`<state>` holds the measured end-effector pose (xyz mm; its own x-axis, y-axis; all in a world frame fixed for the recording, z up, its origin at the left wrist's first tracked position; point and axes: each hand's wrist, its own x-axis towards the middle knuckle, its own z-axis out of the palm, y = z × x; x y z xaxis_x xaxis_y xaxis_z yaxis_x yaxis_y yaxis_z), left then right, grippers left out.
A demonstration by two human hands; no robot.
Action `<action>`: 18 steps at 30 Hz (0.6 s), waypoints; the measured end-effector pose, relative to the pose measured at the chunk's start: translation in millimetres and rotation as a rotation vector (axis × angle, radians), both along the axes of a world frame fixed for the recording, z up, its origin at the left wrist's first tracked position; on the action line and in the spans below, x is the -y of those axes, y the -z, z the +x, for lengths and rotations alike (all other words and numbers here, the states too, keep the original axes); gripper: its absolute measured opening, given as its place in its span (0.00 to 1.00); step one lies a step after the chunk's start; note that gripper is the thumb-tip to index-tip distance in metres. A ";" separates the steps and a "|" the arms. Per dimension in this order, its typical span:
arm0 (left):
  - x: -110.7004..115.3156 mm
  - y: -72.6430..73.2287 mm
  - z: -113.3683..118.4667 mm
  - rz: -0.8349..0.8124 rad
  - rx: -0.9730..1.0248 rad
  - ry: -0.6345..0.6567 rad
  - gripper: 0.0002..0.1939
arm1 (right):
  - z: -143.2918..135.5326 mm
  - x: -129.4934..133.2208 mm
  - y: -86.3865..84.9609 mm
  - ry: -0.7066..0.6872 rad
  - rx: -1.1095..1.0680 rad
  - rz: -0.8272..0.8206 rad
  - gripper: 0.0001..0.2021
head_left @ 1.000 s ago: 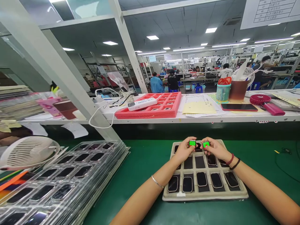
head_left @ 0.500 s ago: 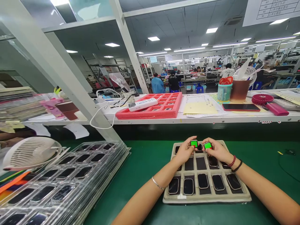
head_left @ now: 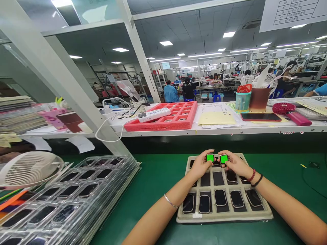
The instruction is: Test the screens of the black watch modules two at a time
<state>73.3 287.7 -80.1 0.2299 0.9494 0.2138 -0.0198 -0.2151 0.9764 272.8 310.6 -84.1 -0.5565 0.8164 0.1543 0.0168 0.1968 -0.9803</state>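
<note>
My left hand (head_left: 201, 165) grips a smartwatch body (head_left: 210, 158) by its edges, its screen lit green. A second smartwatch body (head_left: 224, 159), also glowing green, is pinched in my right hand (head_left: 235, 163). Both are held close together, a small gap apart, above the far part of a beige tray (head_left: 196, 219). Dark-screened watch bodies, such as the one in the front row (head_left: 220, 197), lie in the tray's compartments. Two middle compartments hold no watch, showing only dark lining. My hands and wrists hide part of the back rows.
Stacked clear plastic trays (head_left: 102, 190) with dark watch screens stand to the left, beside a white fan (head_left: 28, 169). On the shelf ahead are a red foam tray (head_left: 158, 126), papers, a phone (head_left: 261, 117) and a pink handheld fan (head_left: 298, 118). A slanted white post (head_left: 84, 98) rises at left.
Both watch screens were green with a red patch at the bottom and are now fully green. My hands keep their hold; the camera view has shifted slightly.
</note>
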 end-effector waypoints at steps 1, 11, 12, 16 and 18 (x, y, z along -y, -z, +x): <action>-0.3 0.4 0.2 -0.001 0.000 0.002 0.27 | 0.1 0.4 -0.5 -0.002 0.000 -0.002 0.21; -0.9 1.5 -0.8 -0.006 -0.040 -0.028 0.28 | 2.0 4.0 -6.9 -0.020 0.008 -0.005 0.23; -0.5 0.8 -1.0 -0.006 -0.039 -0.024 0.26 | 2.0 3.7 -6.4 -0.018 0.010 -0.006 0.22; 1.2 -1.9 -1.1 -0.010 -0.037 -0.014 0.22 | 2.1 3.1 -5.2 -0.019 0.014 -0.001 0.19; 1.5 -2.4 -0.6 -0.012 -0.041 -0.023 0.24 | 2.0 3.3 -5.6 -0.024 0.015 0.002 0.19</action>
<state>72.7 286.2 -77.6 0.2163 0.9570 0.1935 0.0255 -0.2037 0.9787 274.9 307.3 -78.5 -0.5783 0.8025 0.1469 0.0272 0.1990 -0.9796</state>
